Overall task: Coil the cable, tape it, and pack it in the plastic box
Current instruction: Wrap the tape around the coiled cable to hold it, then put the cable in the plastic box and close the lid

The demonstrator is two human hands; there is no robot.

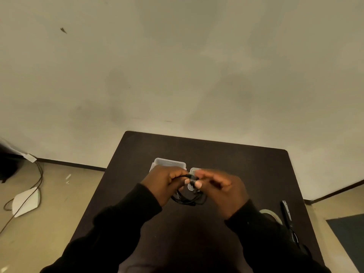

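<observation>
Both hands raised over the dark counter point(246, 174), working the cable point(189, 200). Left hand point(167, 184) pinches a strand at the top of the bundle; right hand point(220, 186) is curled beside it, blurred, apparently nipping the cable end between thumb and finger. Loose black loops hang below the knuckles, just above the counter.

Cable: thin, black, rubbery-looking, limp. Judged light and springy; loops likely to slacken if released. Best held where the turns cross, pinching all strands together.

Box point(169, 163): clear thin plastic, rounded corners, open, lid part point(194, 171) alongside, just behind the hands. Probably light, slides easily.

Tape roll point(270, 214), translucent ring, and dark scissors point(287, 219) lie at right, untouched.
</observation>
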